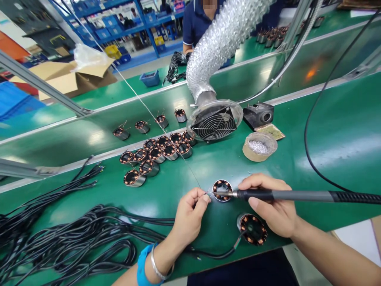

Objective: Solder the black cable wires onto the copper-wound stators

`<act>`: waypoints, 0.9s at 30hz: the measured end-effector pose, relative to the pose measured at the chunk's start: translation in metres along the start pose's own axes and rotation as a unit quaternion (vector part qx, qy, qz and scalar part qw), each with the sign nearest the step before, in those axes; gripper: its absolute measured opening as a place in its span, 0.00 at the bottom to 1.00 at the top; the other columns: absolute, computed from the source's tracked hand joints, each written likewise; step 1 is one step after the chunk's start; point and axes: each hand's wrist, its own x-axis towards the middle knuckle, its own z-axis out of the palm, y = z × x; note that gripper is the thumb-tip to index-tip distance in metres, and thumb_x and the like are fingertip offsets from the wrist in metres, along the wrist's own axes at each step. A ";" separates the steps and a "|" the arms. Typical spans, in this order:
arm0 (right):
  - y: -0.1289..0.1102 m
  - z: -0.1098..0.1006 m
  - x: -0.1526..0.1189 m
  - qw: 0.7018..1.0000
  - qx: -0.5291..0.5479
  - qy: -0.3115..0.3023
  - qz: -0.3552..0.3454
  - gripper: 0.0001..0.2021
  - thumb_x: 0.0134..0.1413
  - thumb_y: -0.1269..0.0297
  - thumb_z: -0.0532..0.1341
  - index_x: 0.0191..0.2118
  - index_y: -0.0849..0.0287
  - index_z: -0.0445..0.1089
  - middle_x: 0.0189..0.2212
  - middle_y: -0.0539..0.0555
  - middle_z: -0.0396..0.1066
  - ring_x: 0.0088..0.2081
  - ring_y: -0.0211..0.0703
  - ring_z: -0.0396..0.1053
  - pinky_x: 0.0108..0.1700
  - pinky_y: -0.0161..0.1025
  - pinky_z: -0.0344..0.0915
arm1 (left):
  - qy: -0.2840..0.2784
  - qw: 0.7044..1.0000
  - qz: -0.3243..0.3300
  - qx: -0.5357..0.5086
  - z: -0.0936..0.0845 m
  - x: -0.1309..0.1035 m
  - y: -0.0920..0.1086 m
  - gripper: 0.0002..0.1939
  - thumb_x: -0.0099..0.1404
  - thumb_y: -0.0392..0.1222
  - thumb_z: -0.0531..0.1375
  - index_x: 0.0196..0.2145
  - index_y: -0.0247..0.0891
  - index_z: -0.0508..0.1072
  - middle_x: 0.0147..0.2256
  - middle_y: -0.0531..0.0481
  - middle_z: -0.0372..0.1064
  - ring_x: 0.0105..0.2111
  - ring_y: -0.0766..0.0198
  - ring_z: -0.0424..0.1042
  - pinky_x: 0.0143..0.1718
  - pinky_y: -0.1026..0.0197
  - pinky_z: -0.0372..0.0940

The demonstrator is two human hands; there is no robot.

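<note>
My right hand grips a soldering iron by its dark handle. The metal tip reaches left across a motor stator with copper windings, which lies on the green bench. At the stator's left edge, the fingers of my left hand are pinched on a thin solder wire that slants down from the upper left. Fine wire ends show by those fingertips; whether I hold them too, I cannot tell. Closer to me, a second stator lies tilted with a black cable joined to it.
Several stators stand in a group behind my left hand. Bundles of black cables cover the left side. A fume extractor hangs ahead, beside a round tub of silvery bits and a soldering stand. A person sits opposite.
</note>
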 end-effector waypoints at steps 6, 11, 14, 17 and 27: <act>0.001 0.001 -0.002 1.000 0.001 0.000 -0.001 0.07 0.53 0.70 0.57 0.38 0.57 0.71 0.28 0.51 0.74 0.26 0.39 0.70 0.25 0.34 0.63 | 0.002 1.000 0.008 0.014 0.000 -0.001 0.000 0.14 0.61 0.50 0.56 0.25 0.37 0.65 0.19 0.60 0.51 0.20 0.70 0.46 0.23 0.65 0.46; 0.001 0.002 -0.001 1.000 0.020 -0.014 -0.008 0.08 0.53 0.70 0.57 0.38 0.57 0.70 0.27 0.50 0.73 0.25 0.39 0.70 0.26 0.35 0.64 | 0.007 1.000 0.010 0.018 0.001 -0.001 -0.001 0.14 0.61 0.49 0.56 0.25 0.38 0.65 0.20 0.59 0.51 0.21 0.69 0.48 0.24 0.65 0.48; -0.001 0.003 0.000 0.999 0.030 -0.021 -0.023 0.08 0.52 0.69 0.57 0.38 0.58 0.71 0.26 0.50 0.72 0.25 0.39 0.69 0.26 0.36 0.64 | 0.008 1.000 0.012 0.026 0.001 -0.002 -0.002 0.13 0.62 0.49 0.56 0.25 0.38 0.64 0.20 0.59 0.51 0.22 0.69 0.50 0.24 0.65 0.49; -0.004 0.005 0.000 0.998 0.033 -0.014 -0.057 0.10 0.50 0.70 0.56 0.38 0.59 0.71 0.25 0.50 0.71 0.22 0.37 0.66 0.25 0.35 0.62 | 0.004 0.999 0.018 0.030 0.000 -0.003 -0.003 0.14 0.63 0.48 0.56 0.25 0.38 0.64 0.21 0.59 0.52 0.22 0.68 0.51 0.25 0.65 0.50; -0.010 0.012 0.001 0.989 0.027 -0.011 -0.143 0.12 0.47 0.73 0.55 0.38 0.61 0.72 0.18 0.49 0.63 0.18 0.36 0.58 0.23 0.37 0.54 | -0.001 0.999 0.027 0.028 -0.001 -0.004 -0.005 0.14 0.65 0.47 0.56 0.25 0.38 0.64 0.21 0.59 0.51 0.23 0.68 0.51 0.25 0.65 0.49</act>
